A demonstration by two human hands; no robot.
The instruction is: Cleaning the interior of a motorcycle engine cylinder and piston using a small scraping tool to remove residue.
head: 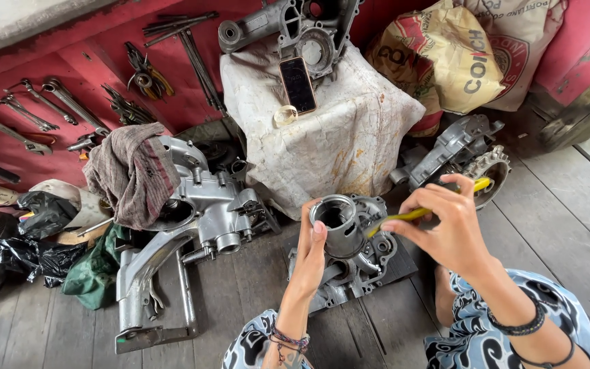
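Head cam looks down at a person sitting on a plank floor (554, 225), knees either side of the work. Left hand (311, 256) is wrapped round a grey metal cylinder (336, 224), fingers closed on its wall, open bore tipped up toward the face, prob. so the inside can be seen. Cylinder sits just above an engine case half (367, 263) lying flat on the boards, btwn the knees. Right hand (448, 229) is pinched shut on a yellow-handled tool (418, 212), held like a pen; its tip meets the cylinder's rim on the right side. Can't tell what kind of tip it has.

Round abt: a bigger silver crankcase w/ swing arm (192, 225) to the left, striped rag (134, 174) draped over it. Behind, a cloth-covered block (336, 130) acts as a stand, w/ a phone (298, 84) propped upright, a tape roll (285, 115) beside it, another casing (288, 31) on top. Spanners (56, 102) and pliers (146, 75) lie along the red wall ledge, in reach. Printed sacks (459, 55) slump at right, black bags (29, 253) far left.
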